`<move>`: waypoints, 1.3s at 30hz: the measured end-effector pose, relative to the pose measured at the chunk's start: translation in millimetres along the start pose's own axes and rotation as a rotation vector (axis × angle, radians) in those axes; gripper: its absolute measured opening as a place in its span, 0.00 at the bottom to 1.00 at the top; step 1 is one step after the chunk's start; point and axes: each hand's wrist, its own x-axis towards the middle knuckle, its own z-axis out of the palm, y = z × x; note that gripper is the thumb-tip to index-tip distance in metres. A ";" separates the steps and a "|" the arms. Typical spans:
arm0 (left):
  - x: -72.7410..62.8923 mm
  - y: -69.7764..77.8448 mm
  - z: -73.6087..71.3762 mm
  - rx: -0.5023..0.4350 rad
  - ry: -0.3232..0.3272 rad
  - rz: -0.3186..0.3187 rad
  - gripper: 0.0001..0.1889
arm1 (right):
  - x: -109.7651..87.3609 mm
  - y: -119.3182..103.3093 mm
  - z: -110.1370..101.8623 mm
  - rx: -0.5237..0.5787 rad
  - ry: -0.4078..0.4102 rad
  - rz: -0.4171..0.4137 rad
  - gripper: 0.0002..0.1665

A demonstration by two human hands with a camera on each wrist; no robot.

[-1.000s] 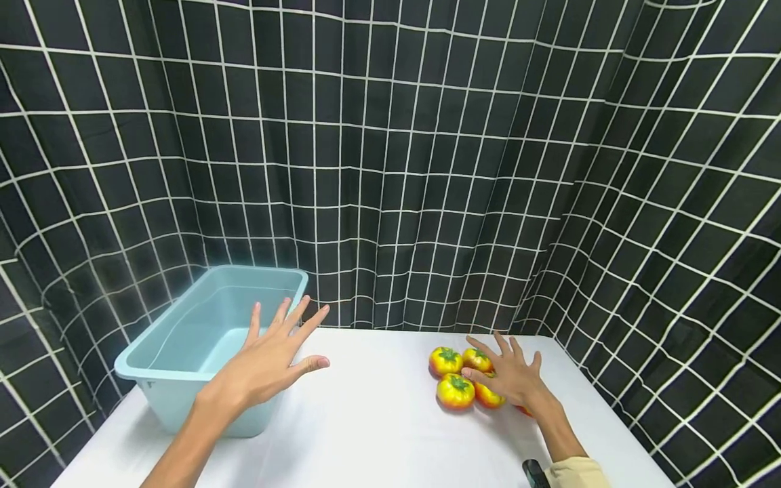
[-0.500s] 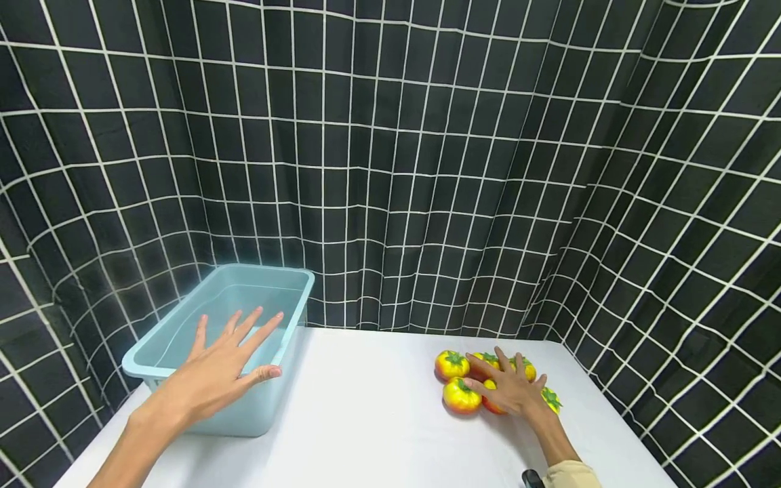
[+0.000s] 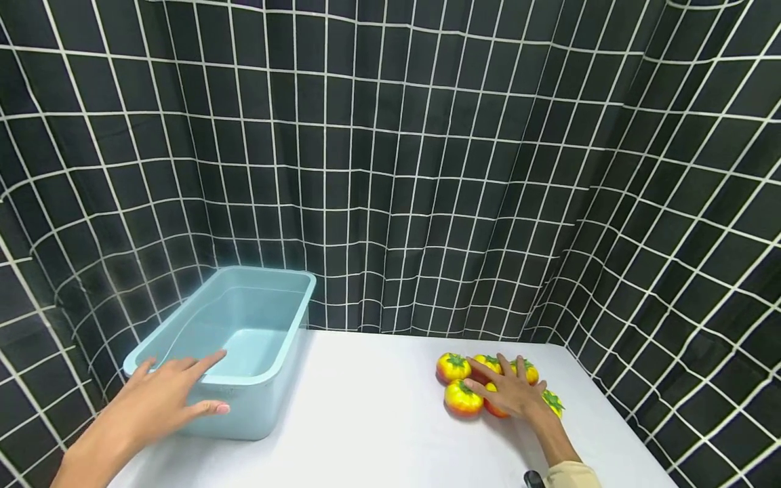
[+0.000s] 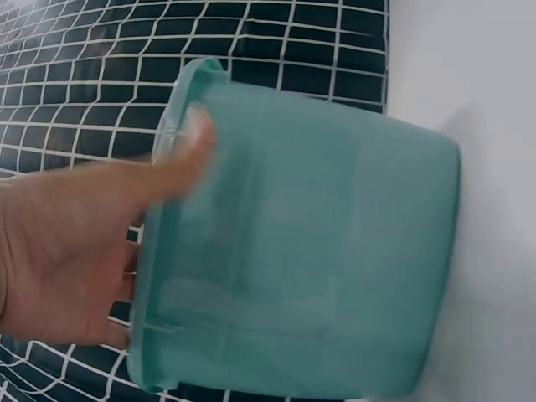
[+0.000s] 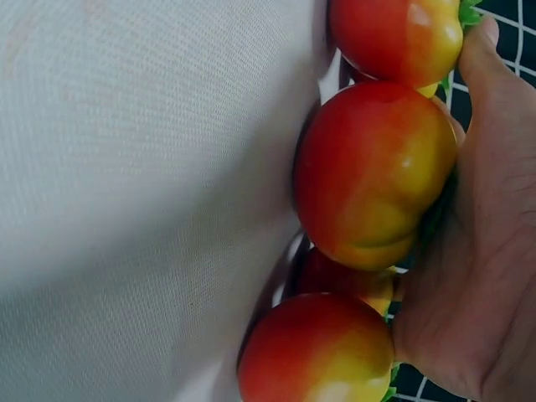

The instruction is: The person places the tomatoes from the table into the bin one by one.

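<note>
My left hand (image 3: 149, 410) is at the near rim of a light blue plastic tub (image 3: 244, 410), fingers spread over the edge and thumb outside the wall. In the left wrist view the thumb is blurred in front of the tub's outer side (image 4: 310, 243); I cannot tell whether it touches. On the right, my right hand (image 3: 515, 393) lies spread, palm down, over a cluster of several red-and-yellow tomatoes (image 3: 462, 398) with green tops. The right wrist view shows a tomato (image 5: 373, 176) under the palm; other tomatoes are partly hidden by the hand.
A white tabletop (image 3: 366, 407) stretches between the tub and the tomatoes. Black cloth with a white grid (image 3: 390, 169) hangs behind the table and along both sides. A beige sleeve (image 3: 572, 474) and a dark object (image 3: 533, 479) are at the right wrist.
My left hand has moved left and down from above the tub to its near rim. My right hand has lowered slightly onto the tomatoes and stays spread; the view has shifted slightly.
</note>
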 end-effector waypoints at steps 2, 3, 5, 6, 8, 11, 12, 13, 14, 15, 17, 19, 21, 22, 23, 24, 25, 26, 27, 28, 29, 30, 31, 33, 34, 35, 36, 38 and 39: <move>0.0 -2.0 3.3 0.041 0.027 0.020 0.37 | 0.2 -1.0 0.9 -0.001 -0.009 0.005 0.49; 0.4 -2.2 4.6 0.054 0.041 0.026 0.30 | 0.5 -1.5 1.5 -0.002 -0.011 0.008 0.49; 1.4 -2.0 6.9 0.067 0.071 0.038 0.20 | 0.8 -3.1 2.2 0.003 -0.008 0.004 0.48; 1.7 -1.9 8.3 0.065 0.093 0.053 0.16 | 0.9 -3.8 2.6 0.005 -0.009 0.002 0.48; 1.8 -0.6 11.2 0.064 0.136 0.084 0.16 | 1.2 -4.5 4.2 0.008 -0.015 -0.002 0.48; 1.4 3.6 17.2 0.065 0.225 0.149 0.21 | 0.7 -5.6 5.0 0.008 -0.016 -0.006 0.48; 1.7 6.1 18.7 0.061 0.247 0.164 0.22 | 0.9 -5.1 5.5 0.007 -0.018 -0.003 0.48; 1.7 9.2 19.8 0.056 0.255 0.163 0.23 | 1.2 -4.5 5.8 0.006 -0.016 0.000 0.48; 2.2 12.4 20.9 0.052 0.267 0.167 0.23 | 1.4 -4.4 5.6 0.005 -0.014 0.002 0.48; 3.0 15.9 21.6 0.046 0.276 0.170 0.23 | 1.7 -4.3 5.4 0.003 -0.012 0.002 0.48; 5.2 22.8 23.2 0.042 0.300 0.190 0.24 | 3.1 -3.4 5.1 0.001 -0.010 0.002 0.48; 7.9 30.4 25.9 0.045 0.346 0.234 0.25 | 3.8 -3.1 4.1 0.003 -0.010 -0.004 0.48; 10.9 38.3 29.9 0.052 0.413 0.300 0.26 | 4.1 -3.0 3.0 0.003 -0.012 -0.007 0.48; 12.3 42.5 32.1 0.054 0.447 0.331 0.27 | 4.0 -2.7 2.5 0.004 -0.014 -0.004 0.48; 13.6 47.1 34.2 0.052 0.471 0.357 0.28 | 3.4 -2.5 2.1 0.003 -0.016 -0.004 0.48; 14.8 51.8 36.0 0.045 0.486 0.380 0.28 | 2.7 -2.3 1.7 0.004 -0.017 -0.002 0.48; 16.2 56.4 37.4 0.039 0.492 0.399 0.28 | 1.9 -1.9 1.6 0.004 -0.018 0.000 0.48; 17.3 61.3 38.6 0.031 0.489 0.412 0.28 | 1.0 -1.2 1.5 0.003 -0.022 0.004 0.49; 18.6 66.1 39.4 0.025 0.482 0.425 0.27 | -0.2 -0.7 1.6 0.003 -0.024 0.005 0.49; 19.8 71.2 40.1 0.021 0.472 0.437 0.27 | -1.1 0.1 1.7 0.003 -0.025 0.007 0.48; 21.2 76.2 40.5 0.015 0.460 0.448 0.26 | -2.1 0.7 1.8 0.004 -0.024 0.006 0.48; 22.6 81.4 41.0 0.009 0.446 0.459 0.25 | -2.8 1.4 2.1 0.004 -0.025 0.008 0.48; 24.0 86.6 41.4 0.004 0.434 0.469 0.25 | -3.3 2.1 2.4 0.003 -0.025 0.008 0.48; 27.3 96.9 42.2 -0.006 0.417 0.488 0.24 | -3.7 2.8 3.2 0.002 -0.022 0.007 0.48; 29.3 101.9 42.7 -0.011 0.411 0.495 0.24 | -3.1 2.7 3.5 0.003 -0.019 0.007 0.48; 31.5 106.4 43.3 -0.013 0.408 0.502 0.24 | -2.4 2.5 3.7 0.003 -0.016 0.006 0.48; 33.6 110.7 43.9 -0.013 0.405 0.506 0.24 | -1.6 1.9 3.7 0.001 -0.013 0.004 0.48; 38.0 117.8 45.9 -0.009 0.411 0.515 0.24 | 0.4 1.4 5.2 0.002 -0.009 -0.001 0.48; 40.0 121.0 47.2 -0.007 0.415 0.519 0.24 | 1.4 1.1 6.4 0.001 -0.007 -0.003 0.48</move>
